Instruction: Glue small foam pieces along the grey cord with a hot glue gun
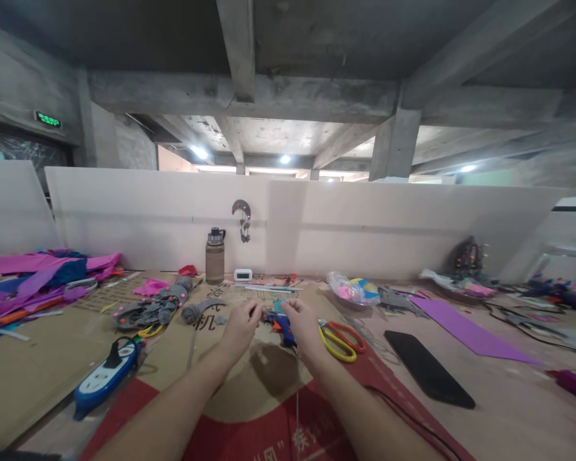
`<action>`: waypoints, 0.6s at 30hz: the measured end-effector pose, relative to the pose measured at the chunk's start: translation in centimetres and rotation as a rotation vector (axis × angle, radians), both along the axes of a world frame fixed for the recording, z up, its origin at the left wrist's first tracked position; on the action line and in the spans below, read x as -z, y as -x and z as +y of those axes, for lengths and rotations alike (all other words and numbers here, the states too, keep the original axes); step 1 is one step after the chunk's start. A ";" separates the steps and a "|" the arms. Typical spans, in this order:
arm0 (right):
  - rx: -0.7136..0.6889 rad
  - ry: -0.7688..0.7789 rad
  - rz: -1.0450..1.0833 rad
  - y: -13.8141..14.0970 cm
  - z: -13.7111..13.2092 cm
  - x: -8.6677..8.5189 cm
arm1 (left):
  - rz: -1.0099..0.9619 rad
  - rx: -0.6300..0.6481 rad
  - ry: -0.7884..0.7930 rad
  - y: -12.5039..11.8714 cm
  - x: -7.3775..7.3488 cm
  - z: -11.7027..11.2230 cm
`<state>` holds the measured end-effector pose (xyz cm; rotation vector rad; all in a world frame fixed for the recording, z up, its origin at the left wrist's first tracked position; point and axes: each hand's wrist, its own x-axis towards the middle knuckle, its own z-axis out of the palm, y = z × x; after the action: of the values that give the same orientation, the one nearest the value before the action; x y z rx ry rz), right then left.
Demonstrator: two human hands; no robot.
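My left hand (240,330) is closed, thumb and fingertips pinched together over the cardboard. Facing it, my right hand (301,320) is closed in a similar pinch. What the fingertips hold is too small to make out. Between and just below the hands lies a blue glue gun (286,330) with an orange trigger. A thin pale cord (297,397) runs down below my right hand; whether the hand grips it I cannot tell. To the left of my left hand is a grey felt crescent (204,310). Scissors (343,339) with yellow and orange handles lie beside my right hand.
Cardboard (254,400) covers the table's middle. A blue-white power strip (108,374) and grey felt pieces (156,307) lie left; a black phone (427,368) and purple sheet (470,326) lie right. A bottle (215,256) stands by the white partition (173,218), where a crescent ornament (242,218) hangs.
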<state>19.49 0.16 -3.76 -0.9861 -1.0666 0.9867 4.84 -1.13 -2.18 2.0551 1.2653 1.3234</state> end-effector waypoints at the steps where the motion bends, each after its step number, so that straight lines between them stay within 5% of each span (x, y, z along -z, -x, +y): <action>1: 0.003 -0.006 -0.001 0.0 0.0 0.0 | -0.003 -0.001 -0.010 0.0 -0.1 -0.1; 18: 0.023 -0.067 -0.030 0.3 0.1 -0.1 | -0.031 0.023 -0.117 -0.8 -0.4 -1.1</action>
<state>19.18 0.29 -3.64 -0.9591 -1.1036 0.9142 5.61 -2.24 -1.83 2.1121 1.1729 1.4444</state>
